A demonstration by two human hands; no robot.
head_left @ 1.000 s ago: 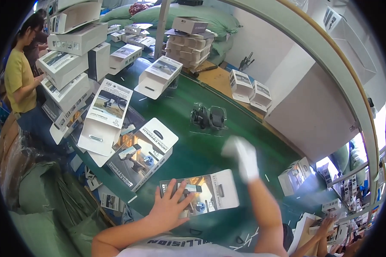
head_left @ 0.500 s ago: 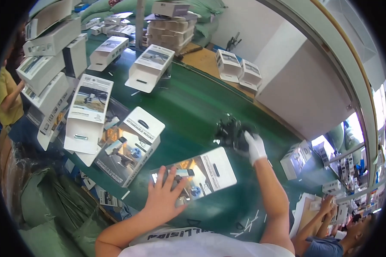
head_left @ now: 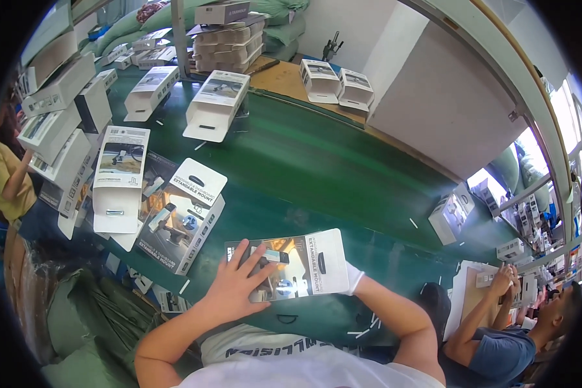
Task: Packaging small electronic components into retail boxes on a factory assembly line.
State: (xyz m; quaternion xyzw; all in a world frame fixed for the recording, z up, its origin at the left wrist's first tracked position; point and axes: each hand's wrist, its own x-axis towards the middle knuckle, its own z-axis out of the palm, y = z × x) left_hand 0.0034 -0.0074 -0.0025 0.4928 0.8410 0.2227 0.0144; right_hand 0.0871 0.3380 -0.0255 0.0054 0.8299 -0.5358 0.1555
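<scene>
My bare left hand [head_left: 238,283] lies with fingers spread across the printed front of a white and dark carton [head_left: 297,278] on the table before me. That carton lies flat, its flap with a hanger slot pointing right. Only the wrist edge of my white-gloved right hand [head_left: 354,279] shows at the carton's right end. Its fingers are hidden by the flap, so I cannot see whether they hold anything. Just left of my left hand is a similar carton [head_left: 184,223] with its slotted flap up, beside an open-ended carton [head_left: 119,178].
Open cartons [head_left: 216,103] stand at the far left and lean in a stack [head_left: 58,97]. Two more cartons [head_left: 320,81] sit on a wooden ledge. Another carton [head_left: 451,213] is at right. A co-worker [head_left: 498,330] sits at lower right; green sacks [head_left: 77,317] lie lower left.
My right hand has come from the far side of the carton, where it held black parts, down to the carton's right end. The black parts are out of sight. My left hand stays on the carton.
</scene>
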